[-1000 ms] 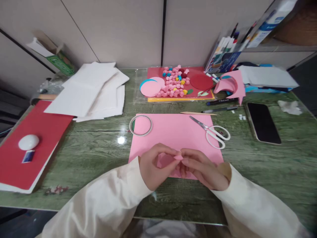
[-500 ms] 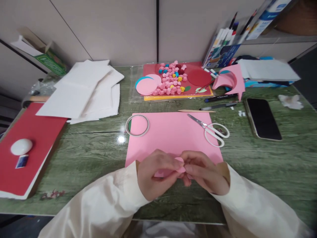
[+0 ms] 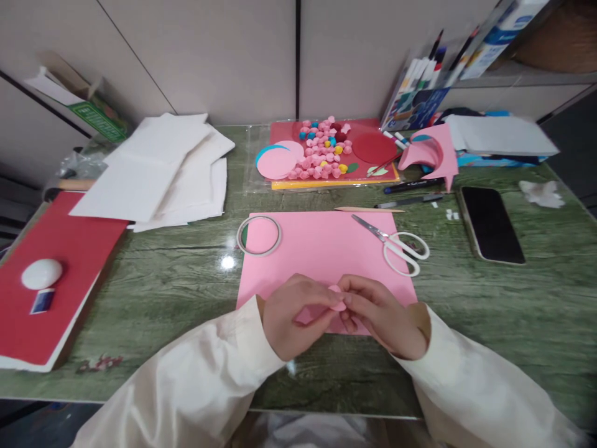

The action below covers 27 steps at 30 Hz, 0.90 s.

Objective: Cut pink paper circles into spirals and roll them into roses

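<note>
Both hands meet over the near edge of a pink paper sheet [image 3: 321, 249] on the green table. My left hand [image 3: 291, 314] and my right hand [image 3: 380, 314] pinch a small pink paper piece [image 3: 336, 301] between their fingertips. Most of that piece is hidden by the fingers. White-handled scissors [image 3: 396, 249] lie on the sheet's right corner. A tape ring [image 3: 259, 235] rests on its left corner.
Farther back, a red tray [image 3: 373, 171] holds several small paper roses [image 3: 321, 152] and paper circles. A phone [image 3: 492, 224] lies at right, pens [image 3: 410, 193] behind the sheet, white paper stack [image 3: 158, 171] back left, red board [image 3: 51, 274] with a white lump far left.
The fingers have kept working the small pink piece, which is more curled up and hidden between the fingertips than a second ago. The view shifted slightly.
</note>
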Each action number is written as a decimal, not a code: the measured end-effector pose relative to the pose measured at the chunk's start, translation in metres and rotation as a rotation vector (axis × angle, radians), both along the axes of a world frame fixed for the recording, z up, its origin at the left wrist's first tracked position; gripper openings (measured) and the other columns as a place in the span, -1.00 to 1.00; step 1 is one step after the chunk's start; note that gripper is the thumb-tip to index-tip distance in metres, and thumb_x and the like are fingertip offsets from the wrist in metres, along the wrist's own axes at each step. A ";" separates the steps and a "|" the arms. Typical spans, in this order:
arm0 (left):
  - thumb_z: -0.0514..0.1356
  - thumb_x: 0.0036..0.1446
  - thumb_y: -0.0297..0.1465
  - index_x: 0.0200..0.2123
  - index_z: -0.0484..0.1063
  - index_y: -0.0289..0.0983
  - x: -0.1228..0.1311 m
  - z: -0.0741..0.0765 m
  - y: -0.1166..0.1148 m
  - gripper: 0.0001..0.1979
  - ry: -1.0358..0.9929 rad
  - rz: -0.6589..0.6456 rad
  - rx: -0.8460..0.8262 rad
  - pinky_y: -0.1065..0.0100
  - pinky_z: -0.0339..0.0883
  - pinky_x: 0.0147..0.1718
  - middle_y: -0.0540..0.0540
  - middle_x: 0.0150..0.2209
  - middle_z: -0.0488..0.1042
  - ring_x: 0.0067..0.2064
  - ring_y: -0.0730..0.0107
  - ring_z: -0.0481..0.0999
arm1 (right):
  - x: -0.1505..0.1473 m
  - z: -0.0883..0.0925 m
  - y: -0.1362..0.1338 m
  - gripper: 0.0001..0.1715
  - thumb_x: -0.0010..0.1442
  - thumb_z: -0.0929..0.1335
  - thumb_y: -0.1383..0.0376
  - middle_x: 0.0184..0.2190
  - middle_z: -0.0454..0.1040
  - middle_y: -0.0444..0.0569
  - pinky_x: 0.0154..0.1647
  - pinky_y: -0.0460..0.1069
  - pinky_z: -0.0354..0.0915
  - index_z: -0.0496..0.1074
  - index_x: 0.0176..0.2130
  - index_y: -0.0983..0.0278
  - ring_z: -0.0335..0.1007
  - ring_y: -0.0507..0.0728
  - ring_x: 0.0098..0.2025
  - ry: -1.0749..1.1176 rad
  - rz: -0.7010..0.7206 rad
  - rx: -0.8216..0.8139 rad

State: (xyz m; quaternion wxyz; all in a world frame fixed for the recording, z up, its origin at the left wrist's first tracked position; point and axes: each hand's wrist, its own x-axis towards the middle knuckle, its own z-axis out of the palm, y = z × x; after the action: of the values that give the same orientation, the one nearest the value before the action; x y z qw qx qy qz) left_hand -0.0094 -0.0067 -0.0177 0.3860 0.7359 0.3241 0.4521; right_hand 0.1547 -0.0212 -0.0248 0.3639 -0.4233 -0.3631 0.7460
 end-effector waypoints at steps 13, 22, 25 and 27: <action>0.16 -0.03 -0.47 -0.33 0.37 -0.24 0.001 0.005 0.002 -0.87 0.252 0.126 -0.045 0.37 0.37 -0.30 -0.04 -0.37 0.51 -0.30 0.42 0.48 | 0.004 0.012 -0.001 -0.81 0.00 0.34 0.45 -0.41 0.38 -0.04 -0.34 -0.01 0.27 0.35 -0.31 0.26 0.31 0.07 -0.34 -0.810 -0.216 1.027; 0.10 0.02 -0.51 -0.08 0.22 -0.25 -0.002 -0.016 0.002 -0.65 0.400 0.165 0.250 0.31 0.34 -0.27 -0.05 -0.32 0.50 -0.28 0.40 0.44 | 0.006 -0.004 0.003 -0.80 0.00 0.35 0.43 -0.40 0.45 -0.04 -0.27 0.06 0.21 0.38 -0.28 0.27 0.32 0.09 -0.36 -1.090 -0.125 1.297; 0.06 0.05 -0.51 0.02 0.14 -0.27 -0.003 -0.022 0.002 -0.58 0.485 0.153 0.334 0.30 0.31 -0.29 -0.08 -0.33 0.49 -0.29 0.37 0.44 | 0.004 -0.006 0.002 -0.84 0.01 0.34 0.41 -0.42 0.46 -0.05 -0.26 0.05 0.18 0.38 -0.30 0.29 0.32 0.08 -0.37 -1.170 -0.125 1.302; 0.05 0.06 -0.52 0.08 0.06 -0.29 -0.004 -0.023 0.002 -0.52 0.507 0.137 0.411 0.29 0.30 -0.30 -0.09 -0.33 0.47 -0.29 0.37 0.43 | 0.003 -0.005 0.002 -0.87 0.01 0.33 0.41 -0.44 0.46 -0.05 -0.26 0.05 0.17 0.38 -0.33 0.29 0.32 0.08 -0.38 -1.208 -0.134 1.314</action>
State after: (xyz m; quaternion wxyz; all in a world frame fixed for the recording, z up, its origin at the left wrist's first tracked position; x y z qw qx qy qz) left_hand -0.0131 -0.0049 -0.0407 0.1054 0.8639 0.3605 0.3355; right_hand 0.1581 -0.0190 -0.0300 0.3225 -0.4704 -0.8213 0.0149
